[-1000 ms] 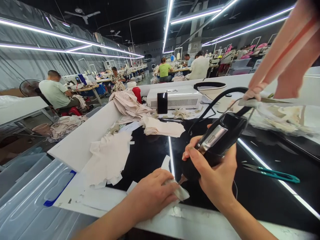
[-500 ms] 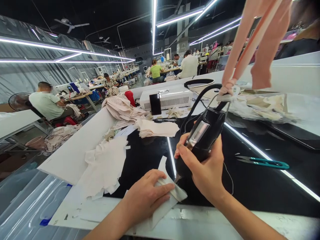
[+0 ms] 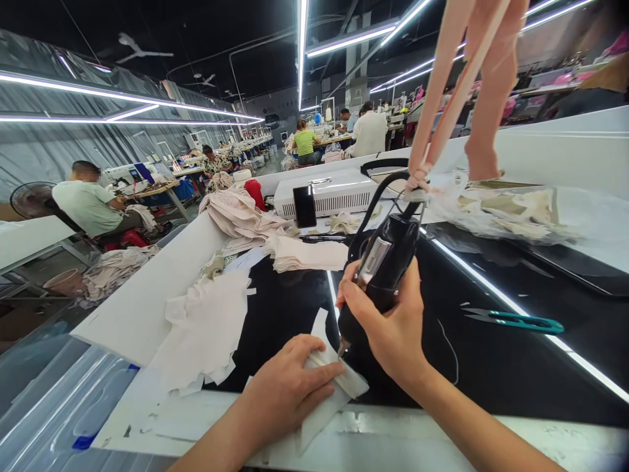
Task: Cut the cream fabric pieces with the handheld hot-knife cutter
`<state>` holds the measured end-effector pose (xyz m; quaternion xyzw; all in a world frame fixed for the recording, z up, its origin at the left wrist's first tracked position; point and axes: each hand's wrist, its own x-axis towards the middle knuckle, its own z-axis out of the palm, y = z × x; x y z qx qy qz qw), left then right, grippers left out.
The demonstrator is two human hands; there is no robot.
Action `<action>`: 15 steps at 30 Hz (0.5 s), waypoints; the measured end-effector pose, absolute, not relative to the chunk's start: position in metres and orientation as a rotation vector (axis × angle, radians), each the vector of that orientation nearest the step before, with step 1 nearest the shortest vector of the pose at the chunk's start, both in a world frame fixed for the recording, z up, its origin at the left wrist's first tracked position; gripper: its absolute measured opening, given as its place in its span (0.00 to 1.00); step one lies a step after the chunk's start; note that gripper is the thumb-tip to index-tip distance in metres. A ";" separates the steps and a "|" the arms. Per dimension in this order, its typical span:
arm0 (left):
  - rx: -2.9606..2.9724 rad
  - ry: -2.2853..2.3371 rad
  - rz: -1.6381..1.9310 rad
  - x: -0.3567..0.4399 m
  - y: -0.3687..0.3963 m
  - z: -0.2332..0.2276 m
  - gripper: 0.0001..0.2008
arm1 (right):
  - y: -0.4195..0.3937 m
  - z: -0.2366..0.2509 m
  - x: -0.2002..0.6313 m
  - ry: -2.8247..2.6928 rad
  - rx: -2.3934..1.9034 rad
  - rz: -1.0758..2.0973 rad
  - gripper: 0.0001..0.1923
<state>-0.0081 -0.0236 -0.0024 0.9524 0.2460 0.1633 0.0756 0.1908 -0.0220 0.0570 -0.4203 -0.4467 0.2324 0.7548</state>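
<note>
My right hand [image 3: 393, 321] is wrapped round a black hand-held power tool [image 3: 381, 275] with a silver lever and a pointed metal tip. It hangs tilted from knotted pink fabric strips [image 3: 452, 85]. The tip meets the edge of a folded white fabric piece [image 3: 351, 380], close to my left index finger; whether it touches is hard to tell. My left hand [image 3: 295, 380] holds that piece down at the front edge of the black tabletop [image 3: 491, 367], thumb and index on the fold. Part of the fabric is hidden under my palm.
Teal thread snips [image 3: 525, 321] lie to the right. Pale cut fabric pieces [image 3: 206, 328] and a stacked pile [image 3: 307, 252] lie left and behind. A phone [image 3: 304, 206] leans on a white vented box [image 3: 339, 193]. Fabric scraps in plastic [image 3: 515, 210] lie at back right. Several people work beyond.
My right hand has brought the tool left and slightly down, so its tip is now at the fabric edge. The pink strips swung left with it. My left hand stays in place.
</note>
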 end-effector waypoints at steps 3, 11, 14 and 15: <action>2.845 0.747 0.477 -0.008 -0.024 -0.003 0.17 | -0.018 0.057 0.191 -0.963 -0.874 0.505 0.19; 2.810 0.747 0.509 -0.006 -0.025 -0.003 0.16 | -0.013 0.056 0.188 -0.992 -0.862 0.483 0.18; 2.801 0.790 0.499 -0.003 -0.036 -0.003 0.17 | -0.016 0.057 0.188 -0.980 -0.888 0.480 0.18; 2.801 0.800 0.490 -0.002 -0.041 -0.003 0.18 | -0.017 0.057 0.188 -0.982 -0.891 0.488 0.18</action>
